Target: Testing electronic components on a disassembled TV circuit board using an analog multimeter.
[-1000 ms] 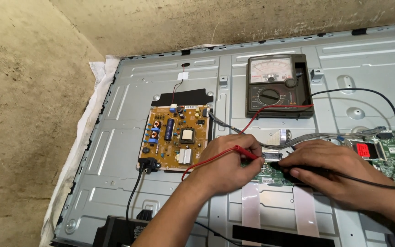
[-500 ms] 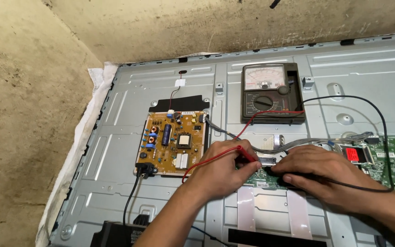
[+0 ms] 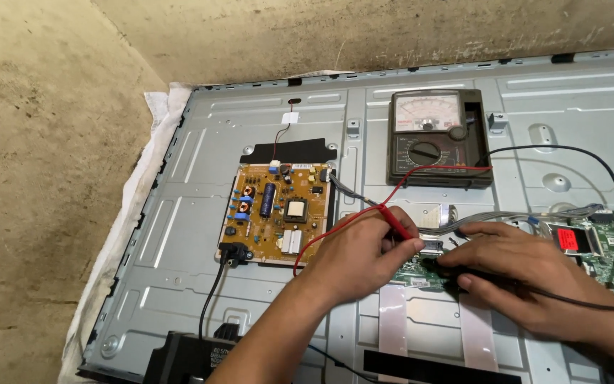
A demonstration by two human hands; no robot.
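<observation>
Left hand (image 3: 360, 256): closed in a pinch on the red probe (image 3: 398, 222), gripped low on its shaft, tip angled down toward the small green board (image 3: 421, 274) at centre-near

Right hand (image 3: 527, 274): fingers curled over the black probe (image 3: 440, 262), mostly hidden beneath them; tip set just right of the red one

Probes, 2: judged light, stiff, plastic-sheathed; best taken pen-fashion on the insulated shaft, clear of the metal point. Leads soft and springy, apt to tug the tip off a contact

Red lead (image 3: 435, 174) and black lead (image 3: 591, 153): run far to the analogue meter (image 3: 435, 139), lying flat

Power board (image 3: 278, 213): tan, left of the hands; judged fragile, handle by edges

Metal back panel (image 3: 200, 185): carries all items; white padding (image 3: 147, 178) along its left edge
</observation>
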